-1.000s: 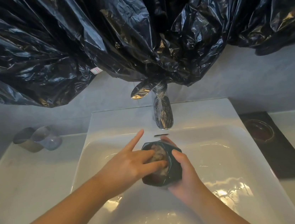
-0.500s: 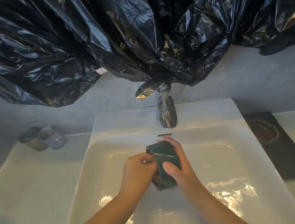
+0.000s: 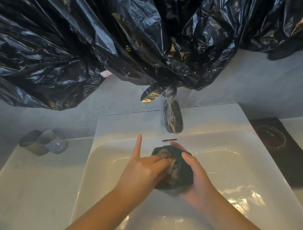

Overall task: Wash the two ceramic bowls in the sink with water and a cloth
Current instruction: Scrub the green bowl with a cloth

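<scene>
Below the faucet (image 3: 173, 123), my right hand (image 3: 199, 181) clamps the green ceramic bowl (image 3: 172, 187), mouth tipped leftward to my left hand (image 3: 144, 171), whose flat fingers (image 3: 158, 160) press the cloth (image 3: 164, 154) inside.

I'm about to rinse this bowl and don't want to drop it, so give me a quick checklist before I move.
1. Grip of the right hand on the green bowl: ok.
2. The left hand presses the cloth inside it: ok.
3. Bowl held over the sink: ok.
4. Water running from the tap: cannot tell, no stream shows.
5. The second bowl sits on the dark mat, right of the sink: ok.
</scene>
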`<state>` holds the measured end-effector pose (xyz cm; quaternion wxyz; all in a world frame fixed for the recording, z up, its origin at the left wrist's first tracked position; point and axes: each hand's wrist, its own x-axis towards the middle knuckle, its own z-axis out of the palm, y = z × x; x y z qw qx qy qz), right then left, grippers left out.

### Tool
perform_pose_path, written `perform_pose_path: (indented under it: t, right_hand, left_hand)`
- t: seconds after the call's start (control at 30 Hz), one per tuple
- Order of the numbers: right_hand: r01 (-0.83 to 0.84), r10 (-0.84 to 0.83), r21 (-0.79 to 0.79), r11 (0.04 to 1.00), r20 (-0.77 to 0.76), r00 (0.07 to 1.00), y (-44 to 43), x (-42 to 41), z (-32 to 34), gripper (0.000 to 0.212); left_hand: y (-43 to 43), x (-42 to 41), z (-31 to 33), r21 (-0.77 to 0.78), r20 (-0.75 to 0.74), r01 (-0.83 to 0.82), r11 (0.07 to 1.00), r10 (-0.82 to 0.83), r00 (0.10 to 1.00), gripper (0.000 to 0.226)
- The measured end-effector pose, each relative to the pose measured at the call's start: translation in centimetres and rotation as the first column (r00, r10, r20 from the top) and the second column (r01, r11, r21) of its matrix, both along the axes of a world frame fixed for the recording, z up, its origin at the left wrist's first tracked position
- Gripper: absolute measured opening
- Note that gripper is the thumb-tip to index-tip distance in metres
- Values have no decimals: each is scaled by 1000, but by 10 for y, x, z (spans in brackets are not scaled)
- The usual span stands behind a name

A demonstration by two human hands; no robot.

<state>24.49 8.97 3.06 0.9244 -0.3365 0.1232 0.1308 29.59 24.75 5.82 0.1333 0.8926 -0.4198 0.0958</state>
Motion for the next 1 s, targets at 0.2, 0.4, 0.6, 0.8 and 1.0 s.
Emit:
perform_pose_path:
  t: [0.2, 0.4, 0.6, 0.8, 1.0]
  right_hand:
    - [96, -50, -262, 960, 174, 983, 3, 0, -4, 51]
    - [281, -6, -599, 749, 419, 908, 0, -3, -11, 62]
    - [329, 37, -649, 686, 483, 875, 1, -2, -13, 72]
    - [286, 79, -653, 702, 470, 879, 0, -2, -14, 68]
    - [166, 60, -560, 811, 363, 930, -7, -1, -9, 73]
  left_hand:
    - [-22, -9, 13, -83, -458, -403, 911, 325, 828, 17]
    - [-28, -10, 22, -51, -958, -629, 776, 140, 249, 21]
    - [-24, -19, 25, -154, -987, -724, 673, -136, 84, 20]
    - [-16, -28, 27, -231, -973, -774, 589, -157, 171, 21]
    - [10, -32, 21, -255, -967, -832, 492, -122, 224, 25]
